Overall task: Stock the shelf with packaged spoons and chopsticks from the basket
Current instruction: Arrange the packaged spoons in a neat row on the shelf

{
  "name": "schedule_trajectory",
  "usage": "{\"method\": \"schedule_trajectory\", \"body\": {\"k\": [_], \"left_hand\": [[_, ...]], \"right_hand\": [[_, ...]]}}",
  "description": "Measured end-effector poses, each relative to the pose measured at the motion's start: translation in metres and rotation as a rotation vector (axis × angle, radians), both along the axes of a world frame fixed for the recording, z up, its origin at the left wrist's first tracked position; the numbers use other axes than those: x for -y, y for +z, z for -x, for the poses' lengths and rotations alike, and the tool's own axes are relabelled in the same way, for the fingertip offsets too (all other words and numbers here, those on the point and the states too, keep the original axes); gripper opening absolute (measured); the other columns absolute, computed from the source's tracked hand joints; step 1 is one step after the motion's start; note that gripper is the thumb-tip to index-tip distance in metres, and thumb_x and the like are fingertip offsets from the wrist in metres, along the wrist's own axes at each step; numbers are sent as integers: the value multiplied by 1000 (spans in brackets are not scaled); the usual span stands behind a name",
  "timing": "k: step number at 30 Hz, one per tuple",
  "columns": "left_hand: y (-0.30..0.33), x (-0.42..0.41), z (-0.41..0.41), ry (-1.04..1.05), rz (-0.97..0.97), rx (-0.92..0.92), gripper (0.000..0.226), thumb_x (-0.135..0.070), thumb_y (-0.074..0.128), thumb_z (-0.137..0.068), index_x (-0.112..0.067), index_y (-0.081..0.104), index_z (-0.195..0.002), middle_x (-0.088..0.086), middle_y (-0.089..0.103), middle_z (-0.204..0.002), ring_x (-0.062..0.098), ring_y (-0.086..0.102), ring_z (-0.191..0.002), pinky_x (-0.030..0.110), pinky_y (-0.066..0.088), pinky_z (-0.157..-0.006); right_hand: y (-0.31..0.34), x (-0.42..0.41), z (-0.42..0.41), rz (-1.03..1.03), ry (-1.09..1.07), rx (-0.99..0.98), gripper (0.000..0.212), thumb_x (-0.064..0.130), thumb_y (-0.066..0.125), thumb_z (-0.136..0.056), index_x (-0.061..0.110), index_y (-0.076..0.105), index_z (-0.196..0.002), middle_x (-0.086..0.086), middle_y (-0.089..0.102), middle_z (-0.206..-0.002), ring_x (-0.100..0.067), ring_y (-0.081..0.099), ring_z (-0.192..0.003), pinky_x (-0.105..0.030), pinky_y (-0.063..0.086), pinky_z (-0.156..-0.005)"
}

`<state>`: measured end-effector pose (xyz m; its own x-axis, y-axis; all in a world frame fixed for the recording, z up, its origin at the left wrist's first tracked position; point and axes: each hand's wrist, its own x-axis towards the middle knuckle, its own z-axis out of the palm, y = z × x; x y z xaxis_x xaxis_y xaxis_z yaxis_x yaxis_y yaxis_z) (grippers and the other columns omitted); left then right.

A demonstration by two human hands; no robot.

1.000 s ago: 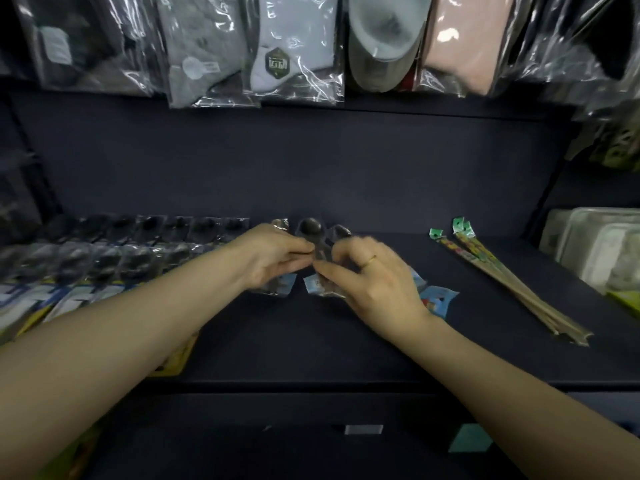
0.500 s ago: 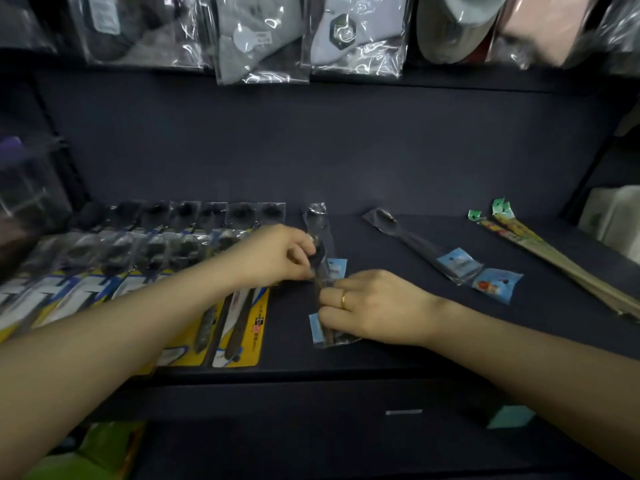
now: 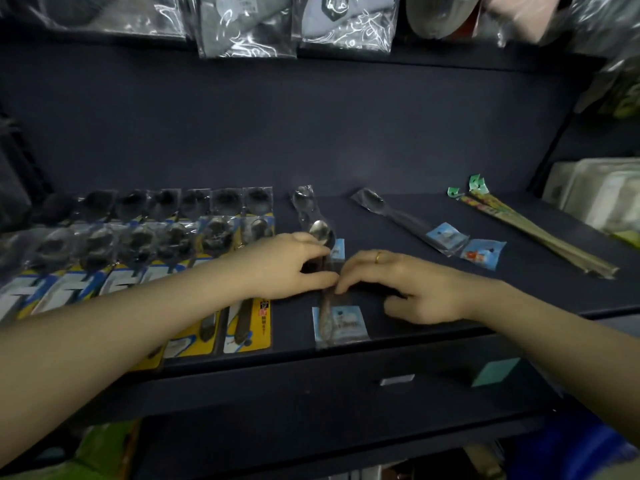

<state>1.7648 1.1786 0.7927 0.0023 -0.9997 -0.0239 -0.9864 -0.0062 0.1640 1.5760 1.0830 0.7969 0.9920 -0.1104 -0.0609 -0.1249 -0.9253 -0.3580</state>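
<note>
Packaged spoon flat on shelf; left hand and right hand both pinch its middle, fingertips meeting; chopsticks far right.

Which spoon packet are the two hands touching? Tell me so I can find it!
Look at the dark shelf, just right of the row of spoons on yellow cards. The clear-wrapped metal spoon with a pale blue label lies between the left hand and right hand. Unlike its neighbours, it has no yellow card.
</note>
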Motion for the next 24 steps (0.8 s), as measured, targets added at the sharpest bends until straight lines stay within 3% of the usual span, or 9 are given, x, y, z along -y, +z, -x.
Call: {"method": "schedule_trajectory", "body": {"k": [3,5,8,11,13,16,20,22,24], "left_hand": [[-1,-2,3,16,-85,58,89,-72,44,-73,-26,21,-145,-9,16,-155,15,25,-139,34,30,-112],[-1,-2,4,25,-92,134,95,-78,42,-68,-27,20,-145,-8,15,-155,18,21,-140,38,30,-112],[3,1,7,35,-63,198,97,-80,42,-64,-25,28,-142,-5,28,-149,18,24,-137,38,32,-110],[7,8,9,91,110,67,78,-72,41,-73,-21,45,-132,-2,45,-136,18,38,-127,36,38,-103],[10,16,12,104,271,-72,55,-58,43,-83,-18,55,-119,0,55,-119,16,50,-112,30,42,-93],[15,28,19,120,367,-165,32,-37,53,-88,-14,62,-107,2,60,-106,16,56,-99,25,42,-85],[19,47,31,166,339,-219,24,-28,56,-87,-14,65,-104,1,64,-105,14,58,-98,23,43,-82],[21,56,37,228,305,-342,19,-27,57,-87,-18,66,-101,-3,66,-101,10,59,-94,19,45,-76],[22,66,43,319,283,-447,16,-28,56,-86,-19,67,-94,-5,68,-96,11,61,-89,20,47,-75]], "right_hand": [[-9,12,1,-29,-125,77,38,18,49,-84,20,57,-121,6,50,-126,-7,44,-119,-15,31,-103],[-18,31,-1,106,-271,187,35,24,52,-87,15,58,-120,-2,53,-126,-16,47,-121,-23,34,-104],[-24,59,-4,345,-652,163,45,32,50,-91,8,49,-129,-14,48,-136,-33,41,-128,-38,32,-108],[-17,81,-9,368,-900,25,50,40,43,-94,5,43,-129,-18,47,-137,-37,37,-130,-42,31,-106],[-13,97,-13,253,-947,-10,48,44,46,-91,4,49,-118,-19,53,-130,-38,45,-123,-43,36,-100],[-3,117,-18,57,-953,15,40,38,63,-80,5,57,-101,-18,61,-117,-35,56,-107,-39,46,-88],[10,125,-27,16,-883,-72,37,21,70,-77,-4,60,-102,-16,58,-96,-27,57,-89,-28,40,-67],[13,126,-30,47,-852,-77,22,19,68,-77,1,56,-81,-13,52,-86,-24,50,-80,-26,36,-56],[15,128,-29,42,-836,-9,23,18,64,-77,5,47,-67,-10,48,-74,-24,49,-75,-25,36,-56]]}}
